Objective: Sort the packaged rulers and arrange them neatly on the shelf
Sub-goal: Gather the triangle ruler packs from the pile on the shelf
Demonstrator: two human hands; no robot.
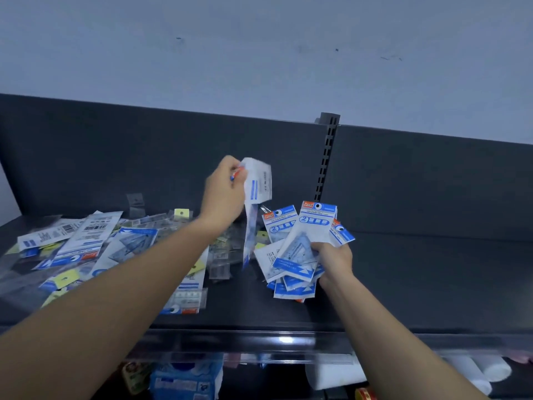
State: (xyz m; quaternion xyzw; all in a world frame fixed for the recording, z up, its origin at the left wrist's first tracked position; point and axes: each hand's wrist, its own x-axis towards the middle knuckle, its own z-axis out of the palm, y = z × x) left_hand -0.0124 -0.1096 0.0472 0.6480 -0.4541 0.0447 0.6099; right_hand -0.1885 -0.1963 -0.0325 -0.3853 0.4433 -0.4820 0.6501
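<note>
My left hand [223,192] is raised over the dark shelf [403,284] and pinches the top of a white-and-blue ruler packet [255,194], which hangs down and looks blurred. My right hand [334,259] grips a fanned bunch of blue-and-white geometric ruler packets [300,249] near the shelf's middle. A loose heap of ruler packets [101,249], some with yellow tags, some clear, lies spread across the shelf's left half.
A dark back panel with a slotted upright [326,160] rises behind the shelf. A clear strip [259,342] runs along the front edge. On the shelf below are blue packaged goods [184,382] and white rolls [490,370].
</note>
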